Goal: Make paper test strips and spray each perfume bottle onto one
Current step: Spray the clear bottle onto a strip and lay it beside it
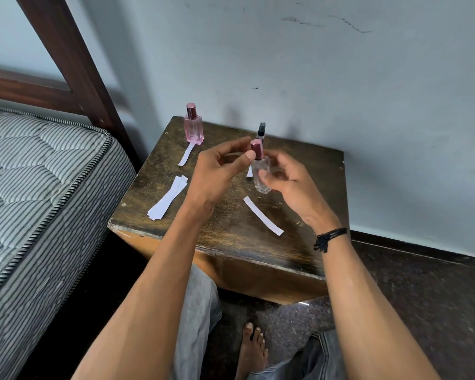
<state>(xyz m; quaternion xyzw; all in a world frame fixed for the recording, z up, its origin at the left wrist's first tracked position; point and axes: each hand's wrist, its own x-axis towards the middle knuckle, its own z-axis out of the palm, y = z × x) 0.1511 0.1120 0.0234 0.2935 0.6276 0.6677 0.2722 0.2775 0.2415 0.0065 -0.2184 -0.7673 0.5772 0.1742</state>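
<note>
Head view: a small black-topped bottle (261, 129) stands half hidden behind the hands. I cannot tell if the clear bottle (261, 179) touches the dark wooden tabletop (225, 229), which sits by a pale wall (340, 78) and a striped bed (39, 174). The left hand (220, 171) pinches its pink cap (257, 148). The right hand (288, 182) curls round the glass. A pink bottle (194, 128) stands at the back. Paper strips (167, 198) lie in a pile on the left.
</note>
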